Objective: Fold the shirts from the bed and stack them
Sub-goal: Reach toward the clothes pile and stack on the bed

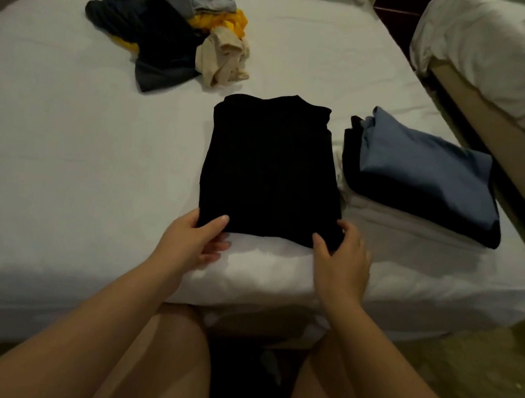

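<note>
Black shirt (272,165): flat on the bed (56,136), partly folded, beside the stack (428,178). Near corners pinched by left hand (193,239) and right hand (342,261), thumbs on top, probably for another fold. Unfolded pile (171,27) well apart, kept clear.

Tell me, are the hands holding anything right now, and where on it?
Yes: the folded black shirt. The left hand pinches its near left corner, the right hand its near right corner, along the hem edge nearest the person.
</note>
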